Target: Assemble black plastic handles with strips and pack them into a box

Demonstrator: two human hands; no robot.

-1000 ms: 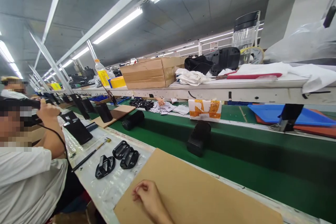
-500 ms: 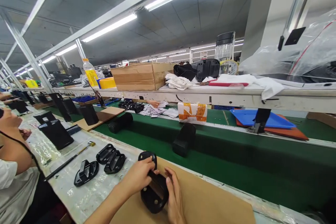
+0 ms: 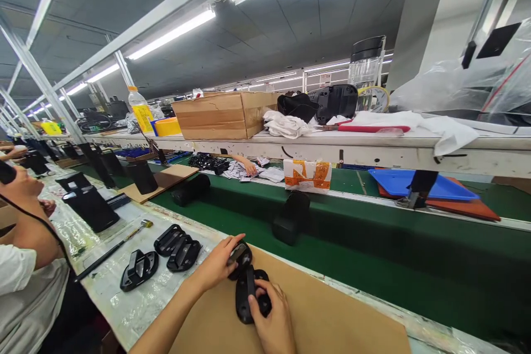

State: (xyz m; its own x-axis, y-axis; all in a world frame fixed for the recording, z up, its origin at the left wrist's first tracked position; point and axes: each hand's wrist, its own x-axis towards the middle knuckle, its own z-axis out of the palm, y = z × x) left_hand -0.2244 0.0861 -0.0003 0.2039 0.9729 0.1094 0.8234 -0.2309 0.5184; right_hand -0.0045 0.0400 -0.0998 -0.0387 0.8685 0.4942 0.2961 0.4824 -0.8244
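Observation:
Both my hands grip one black plastic part [image 3: 247, 286] lying flat on a brown cardboard sheet [image 3: 332, 321] at the near edge of the bench. My left hand [image 3: 218, 265] clasps its far rounded end, fingers curled over it. My right hand [image 3: 271, 321] pinches its near end from the right. Three more black plastic parts [image 3: 166, 254] lie on the plastic-covered bench to the left, beside a small hammer [image 3: 114, 249].
A green conveyor belt [image 3: 373, 254] runs past the bench and carries black cylindrical housings [image 3: 292, 217]. A raised shelf [image 3: 373, 146] holds a cardboard box [image 3: 224, 115], rags and a bottle. A co-worker in a white shirt [image 3: 25, 265] sits at left. Another person's hand [image 3: 248, 165] reaches across the belt.
One second ago only my left hand lay on the cardboard. Since then both hands took up the black part, tilted it upright, and have now laid it flatter on the sheet.

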